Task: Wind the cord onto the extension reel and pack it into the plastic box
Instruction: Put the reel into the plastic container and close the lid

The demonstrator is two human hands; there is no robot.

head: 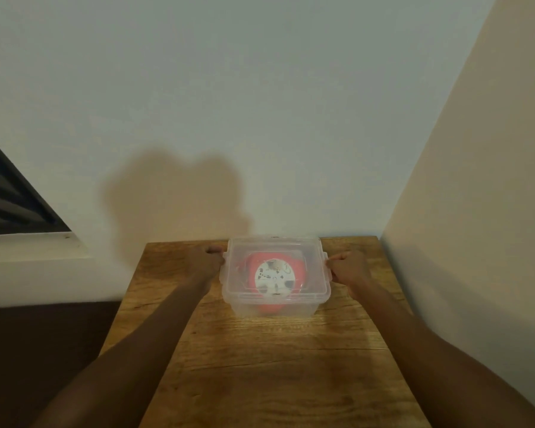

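Note:
A clear plastic box stands on the far part of the wooden table, its lid lying on top. Through the lid I see the red extension reel with its white round face up. The cord is not visible as a loose length. My left hand is against the box's left side clip, fingers curled on it. My right hand presses on the right side clip, thumb and fingers closed on it.
The table stands in a corner: a white wall behind it and a cream wall close on the right. A dark window or frame sits at the left above a ledge. Dark floor lies left of the table.

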